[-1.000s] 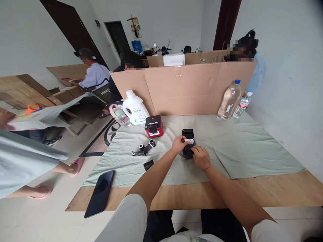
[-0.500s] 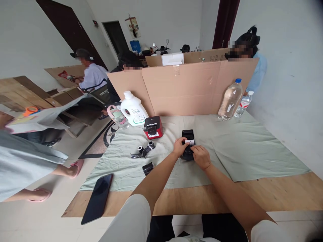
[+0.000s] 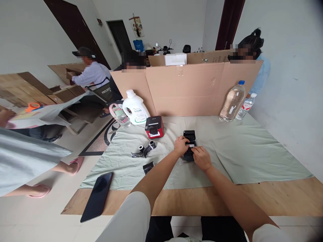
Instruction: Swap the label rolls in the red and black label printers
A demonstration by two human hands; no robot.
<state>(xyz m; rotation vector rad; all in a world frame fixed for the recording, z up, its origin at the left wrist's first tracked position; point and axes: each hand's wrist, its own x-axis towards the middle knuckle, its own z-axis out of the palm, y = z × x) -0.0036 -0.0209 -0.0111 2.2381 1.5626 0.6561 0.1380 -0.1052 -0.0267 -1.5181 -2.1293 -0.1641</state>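
A small black label printer (image 3: 188, 157) lies on the cloth with its lid (image 3: 189, 135) raised at the far side. A white paper roll (image 3: 192, 146) sits in its opening, partly hidden by fingers. My left hand (image 3: 181, 146) is closed at the printer's left side, its fingertips reaching over the opening. From the right, my right hand (image 3: 202, 158) has its fingers pressed together at the roll's near right end; their exact contact is hard to see. Left of my hands lie two joined black rolls (image 3: 148, 148) and another black roll (image 3: 148, 167).
A red and black printer (image 3: 154, 127) stands behind the rolls, near a white jug (image 3: 136, 109) and a pink-handled bottle (image 3: 121, 116). Water bottles (image 3: 232, 102) stand back right before a cardboard screen (image 3: 181, 94). A phone (image 3: 97, 197) lies front left. Other people sit or stand around.
The white roll has gone down into the printer's opening and shows less than before. Both hands remain at the printer. The view has shifted slightly.
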